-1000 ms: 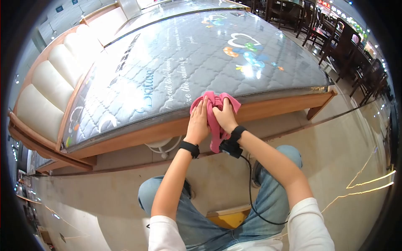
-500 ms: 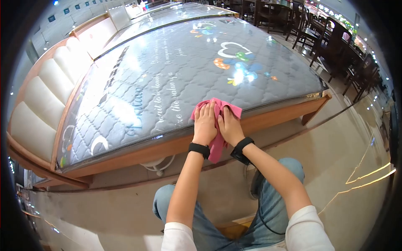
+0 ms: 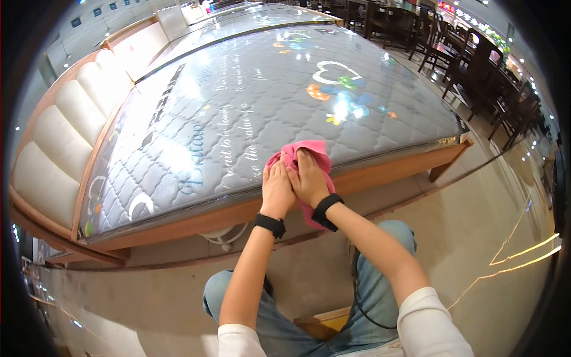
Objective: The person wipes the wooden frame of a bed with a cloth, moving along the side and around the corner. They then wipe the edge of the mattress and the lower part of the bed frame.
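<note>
Both hands are pressing a pink cloth [image 3: 306,156] against the near edge of a plastic-wrapped mattress [image 3: 267,101], at about 6 o'clock of its quilted top, where it meets the wooden bed frame [image 3: 386,171]. The left hand [image 3: 277,189] is lying flat with fingers together on the cloth's 8 o'clock side; the right hand [image 3: 309,178] is resting just beside it, touching it, fingers pressed together and reaching toward 12 o'clock over the bunched fabric. Neither is pinching; both palms are bearing down, and a tail of cloth is hanging below the right wrist, toward 6 o'clock

To wipe this edge well, it seems wise to be keeping the palms flat so the pressure is spreading evenly, following the rim rather than crossing it, and gathering the dangling tail so it is not dragging on the frame. The glossy wrap is looking slippery, so slow strokes are likely serving better than fast ones
</note>
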The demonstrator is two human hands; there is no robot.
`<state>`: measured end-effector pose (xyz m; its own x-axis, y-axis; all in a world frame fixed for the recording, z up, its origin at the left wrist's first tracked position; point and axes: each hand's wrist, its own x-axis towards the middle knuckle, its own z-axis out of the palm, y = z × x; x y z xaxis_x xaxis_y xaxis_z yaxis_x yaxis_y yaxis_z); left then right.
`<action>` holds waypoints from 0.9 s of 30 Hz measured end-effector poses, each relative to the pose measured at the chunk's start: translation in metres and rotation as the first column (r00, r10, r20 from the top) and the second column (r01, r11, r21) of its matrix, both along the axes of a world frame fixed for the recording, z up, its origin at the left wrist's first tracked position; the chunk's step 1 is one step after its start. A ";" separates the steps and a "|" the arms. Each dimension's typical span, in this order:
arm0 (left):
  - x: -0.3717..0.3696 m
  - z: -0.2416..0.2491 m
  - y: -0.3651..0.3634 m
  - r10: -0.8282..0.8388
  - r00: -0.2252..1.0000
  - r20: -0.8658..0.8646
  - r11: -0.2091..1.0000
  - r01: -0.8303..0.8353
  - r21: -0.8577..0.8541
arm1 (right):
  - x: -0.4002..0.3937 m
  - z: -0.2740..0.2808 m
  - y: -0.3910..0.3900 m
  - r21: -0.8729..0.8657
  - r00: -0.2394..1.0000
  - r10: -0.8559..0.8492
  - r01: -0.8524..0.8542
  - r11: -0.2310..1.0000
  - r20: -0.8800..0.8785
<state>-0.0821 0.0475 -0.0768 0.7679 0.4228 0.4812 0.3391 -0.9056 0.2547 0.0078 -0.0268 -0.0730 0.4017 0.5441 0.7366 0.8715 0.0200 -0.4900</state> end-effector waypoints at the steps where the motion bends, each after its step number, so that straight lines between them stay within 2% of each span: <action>1: -0.010 0.000 0.006 0.026 0.999 -0.019 1.000 -0.026 -0.011 | -0.009 0.000 0.008 -0.002 1.000 0.005 -0.005 1.000 0.008; 3: -0.029 0.002 0.019 0.080 0.995 -0.057 0.996 -0.082 -0.032 | -0.027 0.002 0.022 -0.043 0.998 0.051 -0.052 0.998 -0.036; 5: -0.050 0.009 0.032 0.141 0.976 -0.168 0.985 -0.155 -0.071 | -0.046 0.008 0.035 -0.084 0.993 0.091 -0.097 0.992 -0.078; 8: -0.079 0.030 0.040 0.176 0.937 -0.303 0.960 -0.232 -0.158 | -0.070 0.003 0.050 -0.033 0.993 0.114 -0.113 0.993 0.009; 10: -0.092 0.033 0.039 0.169 0.935 -0.310 0.960 -0.227 -0.163 | -0.078 0.000 0.053 -0.033 0.989 0.128 -0.126 0.992 0.080; 12: -0.094 0.033 0.041 0.129 0.940 -0.315 0.959 -0.200 -0.203 | -0.076 -0.002 0.052 -0.059 0.986 0.157 -0.154 0.986 0.048; 15: -0.075 0.018 0.043 0.127 0.974 -0.190 0.982 -0.150 -0.111 | -0.064 -0.004 0.048 -0.063 0.985 0.171 -0.172 0.983 -0.016; 16: -0.065 0.017 0.042 0.091 0.983 -0.157 0.985 -0.112 -0.129 | -0.057 -0.005 0.046 -0.059 0.985 0.169 -0.171 0.983 -0.041; 19: -0.042 0.020 0.034 0.031 0.984 -0.174 0.996 -0.046 -0.079 | -0.039 -0.009 0.034 -0.009 0.990 0.123 -0.124 0.992 -0.074; 24: -0.007 0.026 0.011 -0.083 0.987 -0.140 0.996 0.079 -0.030 | -0.002 -0.010 0.006 -0.040 0.996 0.070 -0.072 0.997 -0.046; 27: 0.022 0.010 -0.006 -0.075 0.996 0.041 0.997 0.076 -0.017 | 0.021 -0.009 -0.013 -0.084 0.998 0.029 -0.025 0.996 0.047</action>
